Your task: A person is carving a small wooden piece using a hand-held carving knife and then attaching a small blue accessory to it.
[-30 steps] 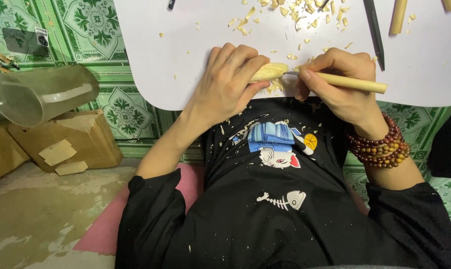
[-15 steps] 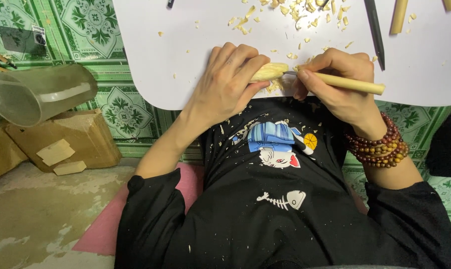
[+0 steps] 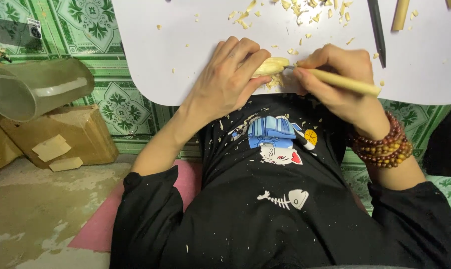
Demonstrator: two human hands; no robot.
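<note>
white table (image 3: 175,69) — wood chips (image 3: 305,12), green tiled wall (image 3: 93,30)

white table (image 3: 185,74) | wood chips (image 3: 305,10) | plastic jug (image 3: 36,89) | cardboard box (image 3: 71,134) | pink mat (image 3: 111,219)

We see the carved piece (image 3: 269,66) at the near edge of the surface (image 3: 175,60), with the left hand (image 3: 225,79) on its left and the right hand (image 3: 340,82) on its right. Shavings (image 3: 295,10) lie behind them. A jug (image 3: 33,89) rests on a box (image 3: 71,134) far left.
</note>
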